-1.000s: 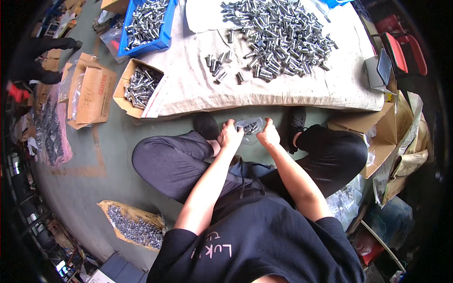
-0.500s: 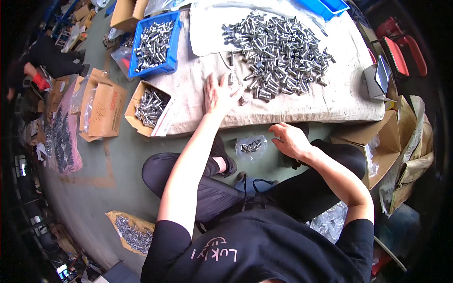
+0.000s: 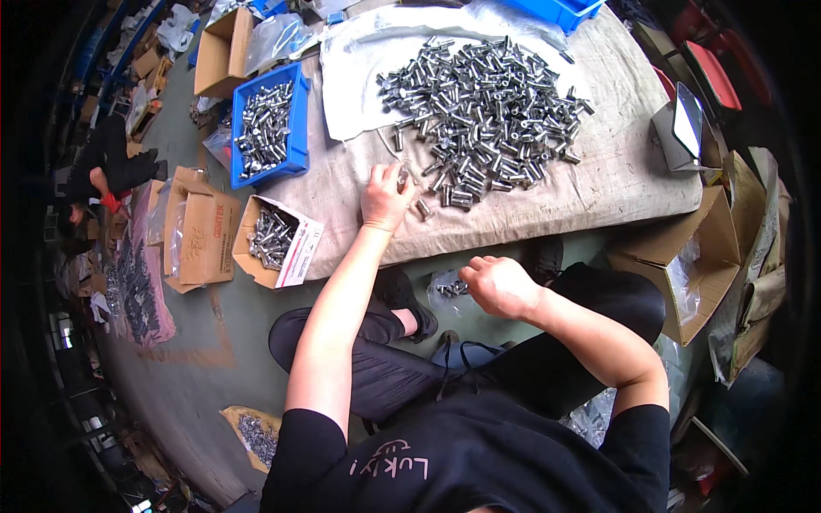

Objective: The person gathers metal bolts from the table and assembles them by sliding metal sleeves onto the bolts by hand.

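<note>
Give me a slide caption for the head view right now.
Left hand over beige cloth beside heaped cylindrical metal fasteners; right hand near a clear plastic bag of metal pieces.

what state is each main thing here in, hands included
left hand, fingers bent, grip unclear
right hand, fingers curled, palm hidden
metal fasteners, loosely heaped
clear plastic bag, fasteners inside, partly hidden
left blue bin, open, fasteners inside
small cardboard box, open, fasteners inside
right cardboard box, open, clear plastic inside
</note>
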`<state>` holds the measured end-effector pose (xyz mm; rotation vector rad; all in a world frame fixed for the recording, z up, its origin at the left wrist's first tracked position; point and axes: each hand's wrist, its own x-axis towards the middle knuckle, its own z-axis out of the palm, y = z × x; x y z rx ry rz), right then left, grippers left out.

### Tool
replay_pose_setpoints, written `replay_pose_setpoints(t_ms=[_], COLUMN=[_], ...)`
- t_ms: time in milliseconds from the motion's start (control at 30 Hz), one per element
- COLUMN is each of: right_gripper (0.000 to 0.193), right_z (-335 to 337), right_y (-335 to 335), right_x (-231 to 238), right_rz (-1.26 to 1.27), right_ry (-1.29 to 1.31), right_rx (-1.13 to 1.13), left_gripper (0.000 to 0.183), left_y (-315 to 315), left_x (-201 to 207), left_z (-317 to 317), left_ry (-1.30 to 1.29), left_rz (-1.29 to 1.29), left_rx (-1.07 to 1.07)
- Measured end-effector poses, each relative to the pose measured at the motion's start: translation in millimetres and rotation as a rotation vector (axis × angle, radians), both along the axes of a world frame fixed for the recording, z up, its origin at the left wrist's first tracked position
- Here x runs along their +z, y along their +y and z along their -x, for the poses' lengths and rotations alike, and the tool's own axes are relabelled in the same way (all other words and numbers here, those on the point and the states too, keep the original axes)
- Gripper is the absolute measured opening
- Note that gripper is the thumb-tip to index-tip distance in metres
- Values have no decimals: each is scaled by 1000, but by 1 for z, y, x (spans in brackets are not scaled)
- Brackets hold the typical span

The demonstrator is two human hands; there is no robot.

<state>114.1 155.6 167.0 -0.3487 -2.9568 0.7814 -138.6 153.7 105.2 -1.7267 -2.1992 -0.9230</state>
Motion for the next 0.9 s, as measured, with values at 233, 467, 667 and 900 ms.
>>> replay_pose_setpoints(t_ms=[233, 467, 667, 900], right_gripper=[16, 16, 17, 13], right_z=[-1, -6, -8, -11], right_y=[-3, -3, -1, -5], right_x=[10, 12, 7, 2], right_rz=[-14, -7, -35, -81], right_ry=[-89, -126, -166, -96], right_rx=[48, 65, 77, 78], left_gripper=[15, 31, 59, 46], left_y=[22, 43, 40, 44], left_x=[24, 39, 45, 38], left_z=[-38, -81, -82, -90], left_ry=[-260, 114, 270, 189], left_rz=[-176, 35, 203, 301], left_rx=[-30, -243, -300, -211])
